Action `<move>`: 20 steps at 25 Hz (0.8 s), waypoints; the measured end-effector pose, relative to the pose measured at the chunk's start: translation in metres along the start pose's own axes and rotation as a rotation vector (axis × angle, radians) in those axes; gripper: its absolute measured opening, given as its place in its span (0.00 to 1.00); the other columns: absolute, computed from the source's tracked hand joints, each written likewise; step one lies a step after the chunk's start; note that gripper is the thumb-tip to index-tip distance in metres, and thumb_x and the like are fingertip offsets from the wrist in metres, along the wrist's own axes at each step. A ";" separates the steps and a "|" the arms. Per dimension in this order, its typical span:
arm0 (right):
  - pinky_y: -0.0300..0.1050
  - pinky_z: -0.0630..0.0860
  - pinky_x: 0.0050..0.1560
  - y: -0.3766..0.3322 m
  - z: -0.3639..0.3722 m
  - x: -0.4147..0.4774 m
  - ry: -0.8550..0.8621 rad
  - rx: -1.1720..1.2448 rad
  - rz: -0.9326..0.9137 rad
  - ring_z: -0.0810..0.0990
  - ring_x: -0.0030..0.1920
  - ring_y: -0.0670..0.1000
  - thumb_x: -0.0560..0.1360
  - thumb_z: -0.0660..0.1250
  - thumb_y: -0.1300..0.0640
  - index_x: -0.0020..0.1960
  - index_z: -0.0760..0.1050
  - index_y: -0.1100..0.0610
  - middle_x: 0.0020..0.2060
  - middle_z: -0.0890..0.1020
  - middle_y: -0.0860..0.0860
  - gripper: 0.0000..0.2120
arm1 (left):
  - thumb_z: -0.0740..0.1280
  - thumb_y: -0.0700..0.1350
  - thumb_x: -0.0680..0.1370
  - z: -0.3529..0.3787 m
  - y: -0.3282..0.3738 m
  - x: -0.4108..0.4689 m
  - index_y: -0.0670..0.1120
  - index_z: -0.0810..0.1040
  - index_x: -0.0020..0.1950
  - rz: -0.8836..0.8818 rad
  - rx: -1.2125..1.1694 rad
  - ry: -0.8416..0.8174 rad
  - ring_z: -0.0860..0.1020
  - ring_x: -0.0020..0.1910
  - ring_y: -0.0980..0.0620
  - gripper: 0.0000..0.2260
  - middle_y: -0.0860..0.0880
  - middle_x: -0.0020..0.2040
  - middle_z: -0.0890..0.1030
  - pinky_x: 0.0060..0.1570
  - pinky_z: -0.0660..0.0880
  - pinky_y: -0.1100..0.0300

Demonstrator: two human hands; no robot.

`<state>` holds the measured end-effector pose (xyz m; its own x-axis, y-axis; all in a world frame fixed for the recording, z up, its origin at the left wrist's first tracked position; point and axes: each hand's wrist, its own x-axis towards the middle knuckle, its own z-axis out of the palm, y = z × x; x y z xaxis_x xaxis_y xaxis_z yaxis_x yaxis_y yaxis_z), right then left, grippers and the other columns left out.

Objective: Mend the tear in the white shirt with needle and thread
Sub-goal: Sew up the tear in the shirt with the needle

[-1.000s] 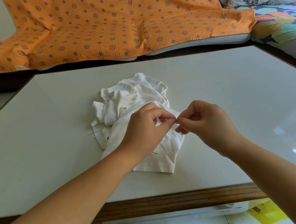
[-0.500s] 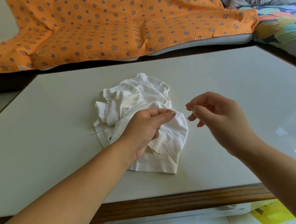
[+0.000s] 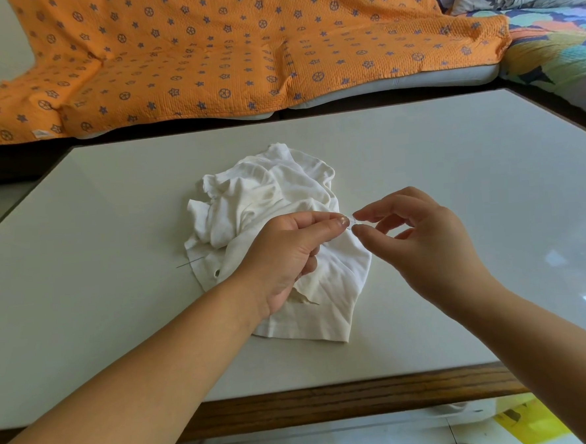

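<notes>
The white shirt (image 3: 276, 202) lies crumpled in the middle of the white table (image 3: 114, 232). A tear (image 3: 306, 300) shows in its near part, just below my left wrist. A thin needle (image 3: 188, 262) lies at the shirt's left edge, pointing out over the table. My left hand (image 3: 287, 256) hovers over the shirt and pinches a fine thread (image 3: 350, 220) between thumb and forefinger. My right hand (image 3: 420, 245) is right beside it, its thumb and forefinger tips slightly apart around the small thread loop.
An orange blanket (image 3: 223, 54) with blue stars covers the seat behind the table. A colourful patterned cover (image 3: 555, 44) lies at the far right. The table's wooden front edge (image 3: 347, 403) runs below my arms, with a yellow object (image 3: 530, 423) on the floor.
My right hand drew away to the right from my left fingertips, then came back close to them. My left hand kept its pinch on the thread over the shirt.
</notes>
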<state>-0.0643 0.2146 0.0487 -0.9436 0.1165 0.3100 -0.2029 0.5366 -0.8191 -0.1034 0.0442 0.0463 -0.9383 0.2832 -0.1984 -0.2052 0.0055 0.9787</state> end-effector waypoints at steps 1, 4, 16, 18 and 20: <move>0.29 0.73 0.42 0.000 0.001 0.000 0.004 0.000 -0.011 0.80 0.43 0.39 0.72 0.73 0.53 0.44 0.81 0.45 0.45 0.80 0.42 0.04 | 0.73 0.44 0.76 0.000 0.000 0.000 0.48 0.87 0.45 0.003 0.005 -0.002 0.58 0.30 0.55 0.03 0.51 0.31 0.62 0.31 0.59 0.63; 0.29 0.72 0.41 0.001 0.003 -0.001 0.027 -0.003 -0.045 0.80 0.42 0.40 0.72 0.74 0.52 0.42 0.82 0.46 0.43 0.79 0.42 0.02 | 0.72 0.44 0.77 0.001 0.000 0.000 0.47 0.86 0.47 0.012 0.020 0.005 0.58 0.29 0.55 0.03 0.53 0.28 0.62 0.32 0.58 0.62; 0.27 0.70 0.40 0.003 0.003 0.000 0.058 0.054 -0.066 0.80 0.41 0.41 0.73 0.74 0.56 0.41 0.83 0.44 0.40 0.81 0.43 0.07 | 0.73 0.41 0.74 -0.003 0.002 0.002 0.43 0.86 0.45 0.003 -0.076 -0.024 0.63 0.27 0.58 0.03 0.53 0.33 0.71 0.26 0.62 0.67; 0.27 0.70 0.40 0.004 0.003 0.001 0.058 0.053 -0.078 0.80 0.41 0.41 0.73 0.74 0.56 0.42 0.83 0.45 0.40 0.80 0.43 0.06 | 0.73 0.40 0.75 -0.003 0.002 0.002 0.43 0.86 0.47 0.001 -0.076 -0.023 0.63 0.28 0.58 0.04 0.54 0.31 0.71 0.26 0.63 0.68; 0.26 0.70 0.40 0.004 0.003 0.000 0.059 0.050 -0.092 0.80 0.42 0.41 0.73 0.74 0.56 0.43 0.84 0.46 0.40 0.80 0.43 0.04 | 0.73 0.40 0.75 -0.002 0.002 0.002 0.43 0.86 0.48 0.000 -0.071 -0.022 0.62 0.28 0.58 0.04 0.55 0.29 0.70 0.27 0.64 0.68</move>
<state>-0.0664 0.2144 0.0436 -0.9036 0.1187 0.4116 -0.3021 0.5047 -0.8087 -0.1059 0.0426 0.0477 -0.9322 0.3038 -0.1968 -0.2255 -0.0621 0.9723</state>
